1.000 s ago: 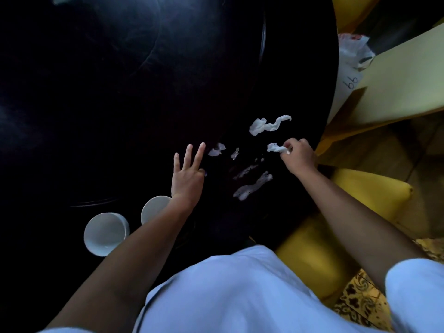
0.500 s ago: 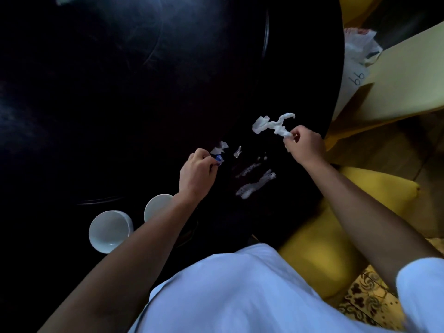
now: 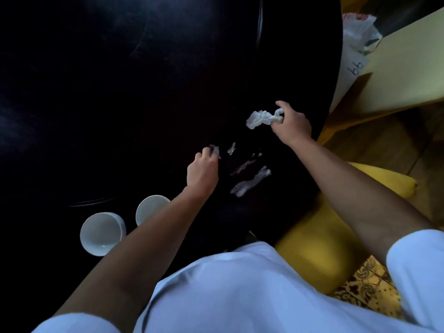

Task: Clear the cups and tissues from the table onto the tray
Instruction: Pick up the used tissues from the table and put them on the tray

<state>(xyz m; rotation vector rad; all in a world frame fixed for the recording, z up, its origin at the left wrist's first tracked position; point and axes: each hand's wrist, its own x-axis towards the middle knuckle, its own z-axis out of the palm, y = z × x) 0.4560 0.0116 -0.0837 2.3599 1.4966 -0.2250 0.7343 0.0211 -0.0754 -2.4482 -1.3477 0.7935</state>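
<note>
Tissue collection underway: right hand (image 3: 292, 126) grip clamped on crumpled tissue (image 3: 260, 118), left hand (image 3: 203, 170) grip pinching a scrap (image 3: 215, 150). Shreds (image 3: 251, 182) between the grips and two cups (image 3: 102, 233) behind the left grip remain on the tabletop (image 3: 120, 92); tray not discernible.

Tabletop (image 3: 120, 92): glossy black. Cups (image 3: 102, 233), (image 3: 150, 207): plain white. Tissues (image 3: 260, 118), (image 3: 249, 182): white. Shirt (image 3: 240, 296): pale blue-white. Chair cushion (image 3: 312, 248): mustard yellow. Floor tile (image 3: 367, 287): yellow with dark ornamental pattern.
</note>
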